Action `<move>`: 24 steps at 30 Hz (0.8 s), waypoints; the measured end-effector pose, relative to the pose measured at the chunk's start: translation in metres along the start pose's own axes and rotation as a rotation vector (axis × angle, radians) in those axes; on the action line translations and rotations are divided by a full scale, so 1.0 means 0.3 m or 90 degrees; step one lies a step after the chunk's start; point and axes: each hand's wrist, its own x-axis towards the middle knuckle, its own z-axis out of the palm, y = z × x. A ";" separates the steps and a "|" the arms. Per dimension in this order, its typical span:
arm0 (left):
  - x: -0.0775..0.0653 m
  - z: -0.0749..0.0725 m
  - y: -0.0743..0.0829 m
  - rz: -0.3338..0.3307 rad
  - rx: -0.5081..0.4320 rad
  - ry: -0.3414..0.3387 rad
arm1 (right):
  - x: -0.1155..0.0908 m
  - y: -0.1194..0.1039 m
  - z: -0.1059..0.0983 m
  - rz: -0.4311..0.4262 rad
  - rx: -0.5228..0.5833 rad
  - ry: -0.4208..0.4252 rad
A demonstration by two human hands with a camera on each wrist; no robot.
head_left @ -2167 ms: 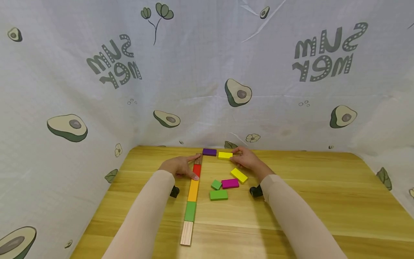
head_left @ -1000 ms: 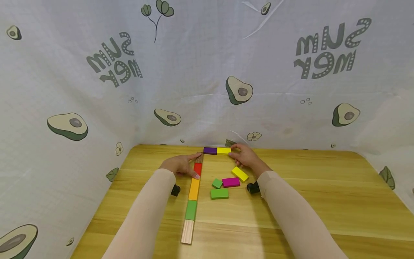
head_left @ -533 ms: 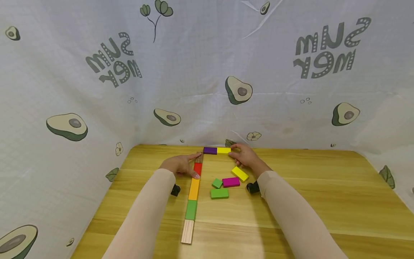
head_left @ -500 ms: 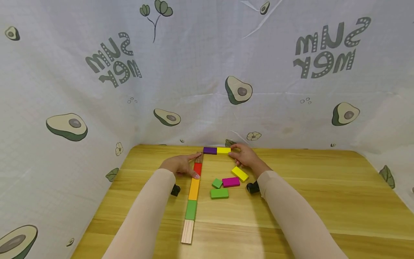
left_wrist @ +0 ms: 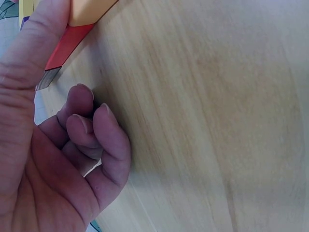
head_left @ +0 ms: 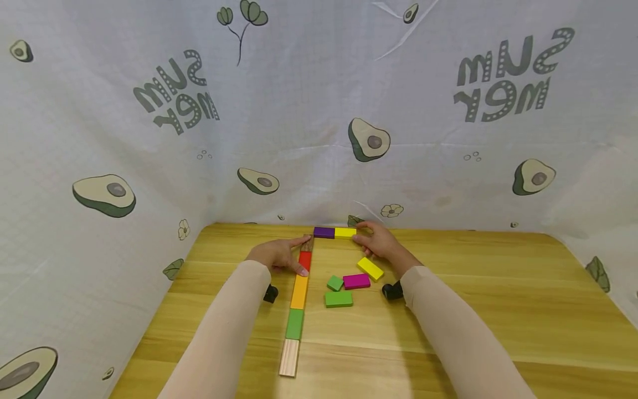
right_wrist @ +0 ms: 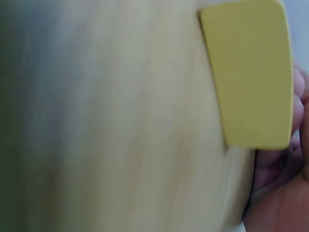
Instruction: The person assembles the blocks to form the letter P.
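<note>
In the head view a column of flat blocks runs away from me: pale wood (head_left: 289, 358), green (head_left: 294, 324), orange (head_left: 299, 292), red (head_left: 305, 260) and dark brown (head_left: 308, 244). My left hand (head_left: 274, 255) lies beside it, index finger stretched to the brown block's far end and thumb at the red-orange seam. Its other fingers curl loosely over the table in the left wrist view. From the column's far end, a purple block (head_left: 324, 233) and a yellow block (head_left: 344, 233) make a row to the right. My right hand (head_left: 381, 244) pinches the yellow block's right end.
Loose blocks lie inside the corner: a second yellow one (head_left: 370, 269), a magenta one (head_left: 356, 281), a small green piece (head_left: 335, 283) and a longer green block (head_left: 339, 300). A printed white cloth (head_left: 319, 166) hangs behind the wooden table (head_left: 498, 299).
My right hand has slid the yellow block left, so that it sits end to end with the purple one. My left hand stays in place; little differs over the last second.
</note>
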 end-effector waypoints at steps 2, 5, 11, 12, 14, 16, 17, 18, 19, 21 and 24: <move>0.003 0.001 0.000 0.000 0.000 -0.002 | -0.018 0.004 -0.004 -0.014 0.020 -0.004; 0.005 0.001 0.001 0.001 0.001 -0.002 | -0.059 0.004 -0.016 -0.038 0.014 -0.022; 0.001 -0.005 0.006 0.001 0.001 -0.001 | -0.162 -0.025 -0.070 -0.058 -0.168 -0.148; 0.000 -0.006 0.006 0.000 0.000 -0.001 | -0.176 -0.029 -0.079 -0.057 -0.196 -0.178; -0.002 -0.008 0.006 0.001 0.002 0.000 | -0.200 -0.040 -0.095 -0.053 -0.223 -0.241; -0.003 -0.008 0.004 0.002 0.006 0.001 | -0.221 -0.047 -0.105 -0.047 -0.226 -0.285; -0.003 -0.008 0.004 0.003 0.005 0.000 | -0.229 -0.049 -0.107 -0.042 -0.228 -0.294; -0.004 -0.008 0.003 0.004 0.006 0.000 | -0.236 -0.050 -0.107 -0.037 -0.232 -0.297; -0.005 -0.008 0.002 0.005 0.008 -0.001 | -0.242 -0.050 -0.107 -0.039 -0.236 -0.296; -0.005 -0.006 0.001 0.007 0.008 -0.002 | -0.247 -0.044 -0.103 -0.044 -0.254 -0.277; -0.004 -0.005 0.001 0.010 0.012 -0.002 | -0.239 -0.028 -0.094 -0.072 -0.283 -0.214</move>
